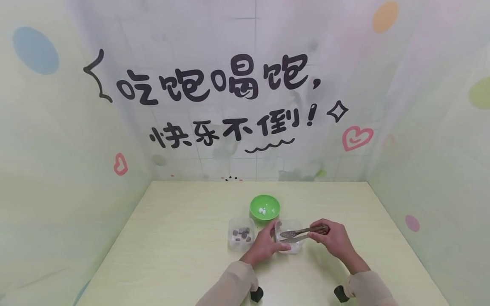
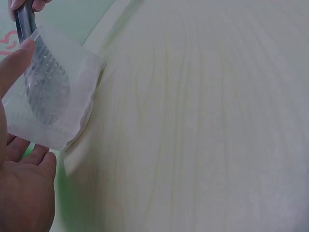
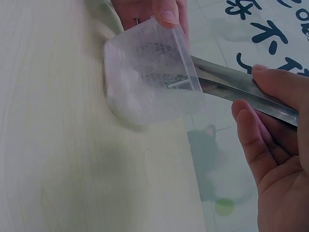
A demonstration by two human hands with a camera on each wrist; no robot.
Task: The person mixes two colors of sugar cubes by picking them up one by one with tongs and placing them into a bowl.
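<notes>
My left hand (image 1: 265, 243) grips a translucent plastic container (image 1: 292, 249), thumb on the near side and fingers around the far side. White pieces lie inside it, blurred through the wall in the right wrist view. My right hand (image 1: 337, 240) holds metal tongs (image 3: 231, 89) between thumb and fingers. The perforated, spoon-shaped tips of the tongs (image 2: 48, 87) are inside the container, their two arms a little apart. Just behind stands a green bowl (image 1: 265, 216) with a few white cubes (image 1: 262, 211) in it.
Left of my left hand sits a second translucent container (image 1: 231, 244) holding several dark brown-grey cubes (image 1: 244, 233). All of it stands on a pale wooden table (image 1: 172, 255). A printed wall (image 1: 245, 34) closes off the back and both sides.
</notes>
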